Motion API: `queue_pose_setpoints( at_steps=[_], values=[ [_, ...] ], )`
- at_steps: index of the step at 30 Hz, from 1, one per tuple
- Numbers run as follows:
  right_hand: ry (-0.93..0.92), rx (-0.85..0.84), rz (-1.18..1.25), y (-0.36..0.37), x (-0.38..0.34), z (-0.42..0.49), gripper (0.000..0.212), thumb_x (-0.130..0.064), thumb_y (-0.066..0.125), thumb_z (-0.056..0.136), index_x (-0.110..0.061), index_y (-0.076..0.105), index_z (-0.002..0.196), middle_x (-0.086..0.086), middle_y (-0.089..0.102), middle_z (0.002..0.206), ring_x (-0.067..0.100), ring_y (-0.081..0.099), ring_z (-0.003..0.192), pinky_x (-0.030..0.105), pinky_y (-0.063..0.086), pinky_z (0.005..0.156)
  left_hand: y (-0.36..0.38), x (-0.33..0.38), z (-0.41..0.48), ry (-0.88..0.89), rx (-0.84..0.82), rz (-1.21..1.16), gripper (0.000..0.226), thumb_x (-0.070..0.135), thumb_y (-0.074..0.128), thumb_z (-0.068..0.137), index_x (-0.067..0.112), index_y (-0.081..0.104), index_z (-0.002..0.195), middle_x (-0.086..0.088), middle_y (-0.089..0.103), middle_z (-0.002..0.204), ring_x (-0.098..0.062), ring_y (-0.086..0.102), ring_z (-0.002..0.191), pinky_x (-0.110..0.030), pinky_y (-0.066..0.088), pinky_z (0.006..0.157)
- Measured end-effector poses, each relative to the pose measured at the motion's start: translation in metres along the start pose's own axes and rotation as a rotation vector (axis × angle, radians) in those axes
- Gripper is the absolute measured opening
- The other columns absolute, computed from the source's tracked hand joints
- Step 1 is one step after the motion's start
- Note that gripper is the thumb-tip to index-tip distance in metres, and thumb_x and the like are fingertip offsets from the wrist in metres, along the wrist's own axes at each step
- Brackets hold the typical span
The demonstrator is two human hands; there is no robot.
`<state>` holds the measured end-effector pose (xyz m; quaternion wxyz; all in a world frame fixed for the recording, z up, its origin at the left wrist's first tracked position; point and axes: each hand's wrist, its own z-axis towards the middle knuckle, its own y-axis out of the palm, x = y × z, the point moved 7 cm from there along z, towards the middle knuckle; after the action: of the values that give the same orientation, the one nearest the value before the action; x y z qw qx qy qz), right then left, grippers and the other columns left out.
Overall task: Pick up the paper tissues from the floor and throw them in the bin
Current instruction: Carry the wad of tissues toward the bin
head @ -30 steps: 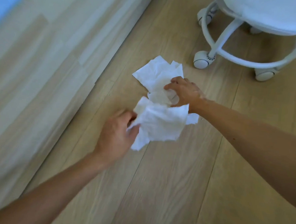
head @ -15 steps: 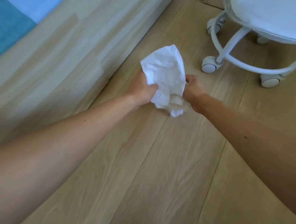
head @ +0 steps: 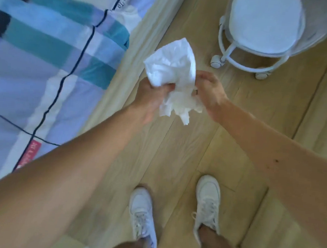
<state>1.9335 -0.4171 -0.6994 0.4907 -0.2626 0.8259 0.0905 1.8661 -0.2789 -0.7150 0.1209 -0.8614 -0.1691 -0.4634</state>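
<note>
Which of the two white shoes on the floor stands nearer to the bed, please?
The left shoe: it stands on the bed's side, while the right shoe is set farther toward the stool.

bare forearms (head: 83, 168), white laced sneakers (head: 143, 212)

Wooden floor (head: 185, 154) under wheeled stool (head: 260, 30), shoes (head: 142, 214)

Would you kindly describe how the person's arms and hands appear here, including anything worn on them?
Both forearms are bare as far as the frame shows, with no sleeves, gloves, watch or bracelet. The left hand shows nothing worn. A small dark band, possibly a ring, sits on a finger of the right hand; blur prevents certainty.
</note>
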Motion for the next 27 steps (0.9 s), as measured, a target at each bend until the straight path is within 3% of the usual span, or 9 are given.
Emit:
queue_pose_setpoints(
  at_steps=[2,4,6,10,14,17,20,22,27],
  values=[
    [0.016,-0.055,0.015,0.007,-0.034,-0.027,0.029,-0.02,0.047,0.09,-0.014,0.073,0.101,0.013,0.077,0.099,0.017,0.071,0.081,0.041,0.06,0.079,-0.009,0.03,-0.033,0.005,0.014,-0.015,0.028,0.007,0.07,0.071,0.005,0.071,0.099,-0.014,0.074,0.093,-0.027,0.073,0.083,-0.039,0.06,0.067],
    [0.009,-0.127,-0.046,0.02,-0.065,-0.049,0.031,-0.03,0.058,0.083,-0.019,0.07,0.109,0.008,0.075,0.106,0.016,0.072,0.088,0.034,0.06,0.074,-0.021,0.056,-0.064,0.016,0.016,-0.028,0.024,0.003,0.066,0.07,0.003,0.071,0.093,-0.012,0.073,0.086,-0.022,0.071,0.075,-0.034,0.056,0.06],
    [-0.017,-0.17,-0.142,0.037,-0.095,-0.069,0.029,-0.028,0.07,0.078,-0.023,0.07,0.106,0.0,0.074,0.103,0.012,0.072,0.087,0.025,0.059,0.067,-0.041,0.079,-0.095,0.007,0.057,-0.062,0.017,0.003,0.068,0.069,0.007,0.071,0.085,-0.003,0.074,0.078,-0.016,0.07,0.068,-0.029,0.052,0.056],
    [-0.026,-0.276,-0.275,0.089,-0.134,-0.103,0.022,-0.016,0.074,0.072,-0.034,0.069,0.085,-0.006,0.073,0.086,0.017,0.071,0.08,0.036,0.06,0.071,-0.094,0.095,-0.164,-0.004,0.193,-0.213,0.016,0.017,0.071,0.057,0.024,0.07,0.071,0.006,0.072,0.069,-0.013,0.067,0.065,-0.03,0.053,0.058],
    [-0.011,-0.442,-0.36,0.157,-0.142,-0.146,0.024,-0.009,0.076,0.069,-0.029,0.07,0.079,0.002,0.073,0.084,0.029,0.069,0.078,0.043,0.059,0.077,-0.145,0.06,-0.235,-0.125,0.323,-0.331,0.026,0.01,0.07,0.069,0.025,0.075,0.09,0.0,0.077,0.089,-0.019,0.072,0.083,-0.04,0.057,0.069],
    [-0.009,-0.589,-0.393,0.214,-0.135,-0.183,0.026,-0.008,0.075,0.063,-0.029,0.068,0.076,0.001,0.072,0.08,0.021,0.067,0.075,0.043,0.058,0.074,-0.185,0.024,-0.299,-0.187,0.533,-0.349,0.032,0.004,0.073,0.072,0.016,0.074,0.101,-0.009,0.078,0.099,-0.028,0.074,0.092,-0.052,0.061,0.074],
    [-0.047,-0.766,-0.472,0.279,-0.116,-0.234,0.021,-0.004,0.075,0.07,-0.019,0.068,0.084,-0.001,0.073,0.08,0.014,0.068,0.072,0.031,0.054,0.065,-0.22,-0.008,-0.37,-0.209,0.776,-0.394,0.024,0.004,0.07,0.067,0.009,0.074,0.09,-0.01,0.078,0.086,-0.026,0.075,0.081,-0.042,0.061,0.066],
    [-0.054,-0.881,-0.507,0.323,-0.099,-0.273,0.017,-0.005,0.073,0.073,-0.017,0.068,0.084,-0.004,0.073,0.077,0.01,0.067,0.069,0.026,0.052,0.063,-0.238,-0.032,-0.42,-0.256,0.913,-0.476,0.022,0.006,0.068,0.066,0.013,0.073,0.086,0.0,0.077,0.075,-0.012,0.073,0.069,-0.028,0.056,0.055],
    [-0.018,-1.129,-0.59,0.419,-0.041,-0.372,0.026,-0.005,0.067,0.075,-0.02,0.066,0.096,-0.002,0.073,0.095,0.019,0.072,0.089,0.034,0.057,0.078,-0.278,-0.121,-0.539,-0.356,1.25,-0.651,0.026,0.001,0.073,0.077,0.008,0.071,0.102,-0.005,0.076,0.086,-0.015,0.072,0.074,-0.018,0.052,0.053]
  ],
)
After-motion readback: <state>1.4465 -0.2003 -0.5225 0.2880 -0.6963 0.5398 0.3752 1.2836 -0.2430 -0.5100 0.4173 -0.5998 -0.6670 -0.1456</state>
